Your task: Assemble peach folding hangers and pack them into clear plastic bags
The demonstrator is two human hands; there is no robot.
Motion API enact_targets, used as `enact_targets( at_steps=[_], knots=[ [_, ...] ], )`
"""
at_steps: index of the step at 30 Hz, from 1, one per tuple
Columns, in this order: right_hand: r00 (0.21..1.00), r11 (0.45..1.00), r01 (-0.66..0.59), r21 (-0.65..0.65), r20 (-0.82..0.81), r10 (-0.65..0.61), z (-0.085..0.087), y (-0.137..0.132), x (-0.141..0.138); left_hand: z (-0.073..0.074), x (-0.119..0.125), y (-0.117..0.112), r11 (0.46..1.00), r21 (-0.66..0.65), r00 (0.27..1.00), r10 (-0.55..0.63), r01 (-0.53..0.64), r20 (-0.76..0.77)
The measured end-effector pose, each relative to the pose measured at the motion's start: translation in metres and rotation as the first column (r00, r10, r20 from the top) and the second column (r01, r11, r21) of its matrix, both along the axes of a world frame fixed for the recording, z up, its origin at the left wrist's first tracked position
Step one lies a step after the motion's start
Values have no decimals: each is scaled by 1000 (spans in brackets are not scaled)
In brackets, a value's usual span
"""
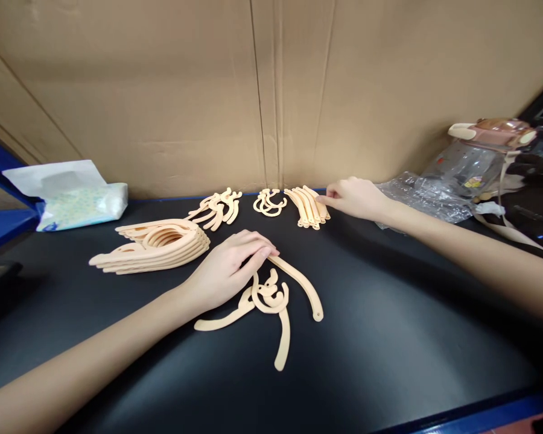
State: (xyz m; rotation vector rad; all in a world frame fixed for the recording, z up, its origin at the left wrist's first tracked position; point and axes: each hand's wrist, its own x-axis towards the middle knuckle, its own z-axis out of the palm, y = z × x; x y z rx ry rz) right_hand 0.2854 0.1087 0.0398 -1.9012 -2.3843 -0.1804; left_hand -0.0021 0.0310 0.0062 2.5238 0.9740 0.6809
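The left hand (242, 259) pinches the upper end of a long curved strip (302, 281), beige and smooth, with a small hole at its far end. The right hand (357, 199) has curled fingers at the edge of a pile of matching strips (308, 208); whether it grips one I cannot tell. Just below the left hand lie loose hooked and arched pieces (271, 298), partly overlapping on the matte black surface (366, 361). Beyond sit ring-like hooks (269, 203), short forked pieces (219, 208) and a layered stack of curved parts (154, 246). Farther out, a soft packet (84, 202) has a white sheet poking from it; opposite, crinkled clear plastic (423, 196) lies beside a transparent, pink-lidded bottle (468, 160).
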Motion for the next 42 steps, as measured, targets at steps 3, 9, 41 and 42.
enact_targets(
  at_steps=[3, 9, 41, 42],
  knots=[
    [1000, 995, 19, -97, 9, -18, -1, 7, -2, 0, 0, 0, 1000, 0, 1000, 3, -3, -3],
    [999, 983, 27, -179, -35, -34, -2, 14, -3, 0, -1, -1, 1000, -10, 1000, 8, -8, 1],
    [873, 867, -483, 124, -3, 487, -29, -110, -47, 2, -3, 13, 972, -235, 992, 53, -25, 113],
    [871, 865, -486, 129, -15, 491, -27, -111, -48, 2, -2, 13, 972, -233, 993, 47, -20, 112]
  ],
)
